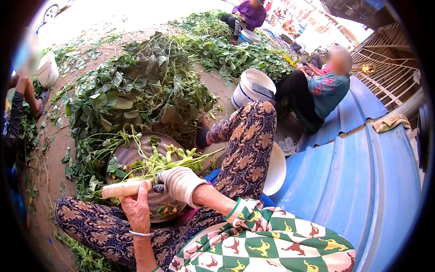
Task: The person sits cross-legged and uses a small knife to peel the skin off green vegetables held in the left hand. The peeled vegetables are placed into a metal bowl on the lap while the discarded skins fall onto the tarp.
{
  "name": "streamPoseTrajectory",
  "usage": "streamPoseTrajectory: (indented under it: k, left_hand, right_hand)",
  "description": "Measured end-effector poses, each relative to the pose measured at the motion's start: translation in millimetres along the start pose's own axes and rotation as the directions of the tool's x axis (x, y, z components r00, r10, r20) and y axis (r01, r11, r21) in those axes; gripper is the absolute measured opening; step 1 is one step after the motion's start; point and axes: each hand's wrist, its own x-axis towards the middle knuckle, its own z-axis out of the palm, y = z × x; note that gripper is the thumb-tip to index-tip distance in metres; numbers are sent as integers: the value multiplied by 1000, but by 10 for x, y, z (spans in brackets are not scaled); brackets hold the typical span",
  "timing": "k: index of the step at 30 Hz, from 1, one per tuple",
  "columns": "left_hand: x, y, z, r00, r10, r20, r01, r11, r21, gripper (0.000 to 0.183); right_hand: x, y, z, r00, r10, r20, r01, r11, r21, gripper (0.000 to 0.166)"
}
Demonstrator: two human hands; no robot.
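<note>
My left hand (137, 205), bare with a bracelet at the wrist, grips a pale wrapped cylindrical handle (122, 189); the tool's working end cannot be made out. My right hand (178, 183), in a knitted work glove with dark fingertips, holds a bunch of green stems with bean pods (170, 158). The two hands meet at the handle's right end, above a round brownish tray or basin (127, 153) between my legs. A few leaves lie in the tray.
A large heap of leafy bean plants (136, 88) rises beyond the tray. White buckets (246, 81) and a white basin (277, 170) stand near my raised knee. Blue corrugated sheeting (350, 173) lies at right. Other people sit at right, far back and left.
</note>
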Motion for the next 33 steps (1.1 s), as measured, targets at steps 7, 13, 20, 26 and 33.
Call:
streamPoseTrajectory:
  k: [7, 13, 20, 26, 33]
  left_hand:
    - [-29, 96, 214, 957, 242, 162, -283, 904, 320, 9]
    - [86, 111, 243, 983, 157, 92, -179, 933, 312, 7]
    - [51, -77, 267, 986, -139, 89, 124, 979, 161, 9]
    - [101, -14, 150, 996, -19, 92, -6, 964, 266, 8]
    - [63, -51, 140, 984, 104, 147, -155, 906, 394, 5]
  right_hand:
    - [-23, 126, 48, 996, -75, -38, 72, 993, -89, 12]
    - [56, 256, 187, 992, -101, -76, 105, 993, 48, 11]
    - [144, 475, 121, 933, -237, -271, 327, 872, 365, 16]
    - [100, 422, 96, 962, 106, 250, -252, 692, 677, 16]
    - [122, 294, -57, 903, 166, 396, -403, 645, 650, 23]
